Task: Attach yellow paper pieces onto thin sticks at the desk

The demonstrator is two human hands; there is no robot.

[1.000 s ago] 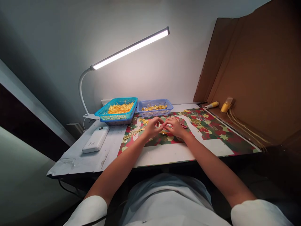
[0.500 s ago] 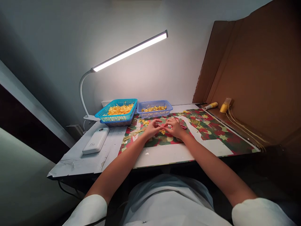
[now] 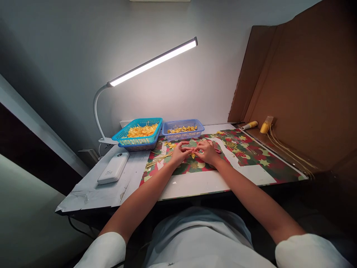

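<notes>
My left hand (image 3: 180, 153) and my right hand (image 3: 207, 152) meet fingertip to fingertip above the patterned mat, both pinched closed. At their meeting point a small yellow artificial petal piece (image 3: 193, 155) shows just below the fingers; the fingers hide part of it. Left of my left hand lie thin yellow stems (image 3: 158, 160) and some loose yellow petals (image 3: 170, 145). A red-handled tool (image 3: 218, 150), partly covered, rests beside my right hand.
A turquoise basket (image 3: 119, 138) of yellow petals and a purple basket (image 3: 182, 136) of yellow pieces stand at the back. A white power bank (image 3: 113, 169) lies left, near the lamp (image 3: 153, 61). Yellow thread spools (image 3: 266, 125) and cardboard (image 3: 301, 85) border the right side.
The hands stay together in almost the same place, with slight finger movement. A little more of the yellow petal piece shows beneath the fingertips. The camera view has shifted slightly.
</notes>
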